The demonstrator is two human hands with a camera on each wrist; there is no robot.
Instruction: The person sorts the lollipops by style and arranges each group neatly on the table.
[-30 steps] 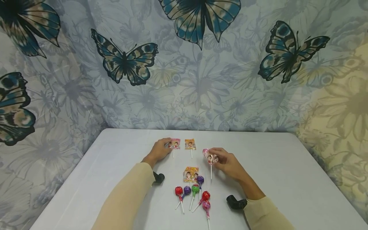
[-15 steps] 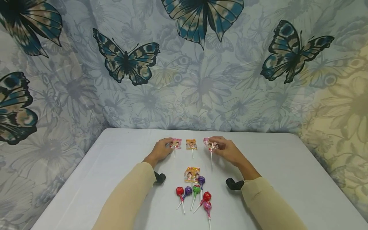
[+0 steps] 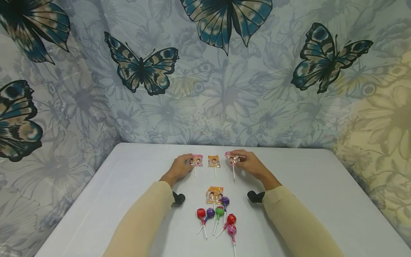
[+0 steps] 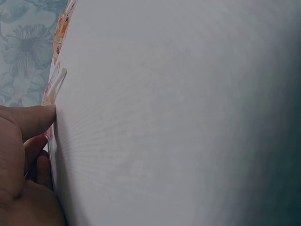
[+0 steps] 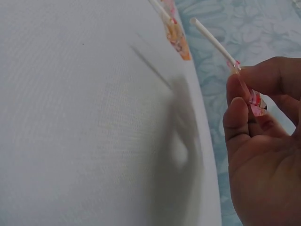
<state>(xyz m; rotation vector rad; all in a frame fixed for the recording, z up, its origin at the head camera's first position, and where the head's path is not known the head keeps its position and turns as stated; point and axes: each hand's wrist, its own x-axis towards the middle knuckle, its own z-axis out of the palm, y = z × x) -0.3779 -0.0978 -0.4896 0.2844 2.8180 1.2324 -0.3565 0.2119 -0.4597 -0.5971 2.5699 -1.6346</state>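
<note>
In the head view, my left hand (image 3: 180, 167) pinches the left edge of a pink-wrapped flat lollipop (image 3: 197, 161) that lies at the back of the table, stick toward me. The left wrist view shows the thumb pressed at its wrapper. My right hand (image 3: 251, 164) grips another pink-wrapped lollipop (image 3: 232, 159) by its right side. In the right wrist view this lollipop (image 5: 256, 101) is between thumb and fingers, its white stick pointing out above the table and casting a shadow. Between the hands lies an orange-wrapped lollipop (image 3: 214, 161).
Nearer me on the white table (image 3: 135, 178) lie orange-wrapped lollipops (image 3: 214, 195) and several round ones, among them a green lollipop (image 3: 219, 211), a red lollipop (image 3: 201, 213) and a pink round lollipop (image 3: 232, 230). A butterfly-patterned cloth (image 3: 224, 96) hangs behind the table.
My right hand has carried its pink lollipop away from me and slightly left, level with the row at the back. The left hand has stayed at its lollipop.
</note>
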